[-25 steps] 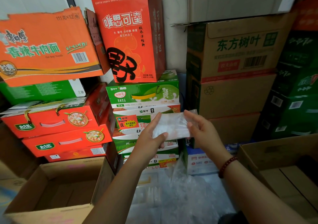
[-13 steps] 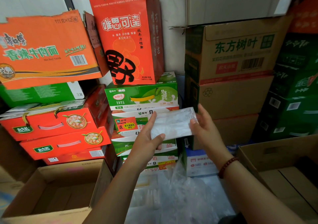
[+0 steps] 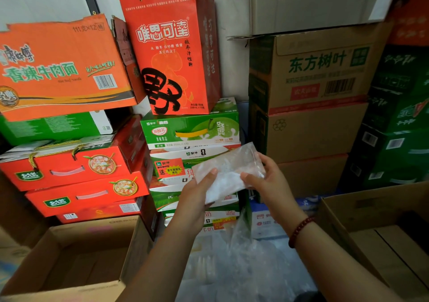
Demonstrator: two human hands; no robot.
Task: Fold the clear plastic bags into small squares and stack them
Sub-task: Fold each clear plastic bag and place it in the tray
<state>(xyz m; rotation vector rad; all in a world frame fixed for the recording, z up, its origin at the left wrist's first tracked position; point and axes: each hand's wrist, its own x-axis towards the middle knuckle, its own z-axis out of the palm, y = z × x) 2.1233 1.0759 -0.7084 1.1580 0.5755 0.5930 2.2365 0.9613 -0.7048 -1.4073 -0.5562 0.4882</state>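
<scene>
A clear plastic bag (image 3: 228,170), folded into a flat rectangle, is held up in the air between both hands in front of the stacked drink cartons. My left hand (image 3: 197,196) holds its lower left edge, fingers behind the plastic. My right hand (image 3: 267,181) grips its right side, thumb laid across the front. A heap of loose crumpled clear plastic bags (image 3: 236,262) lies below the hands, between my forearms.
An open cardboard box (image 3: 76,257) stands at the lower left, another open cardboard box (image 3: 380,227) at the lower right. Stacked red and green cartons (image 3: 192,132), a red gift bag (image 3: 171,53) and brown cartons (image 3: 318,106) wall in the back.
The folded bag has tilted, its right end now higher. My right hand slid in over the bag's right side, and my left hand dropped toward the lower left edge.
</scene>
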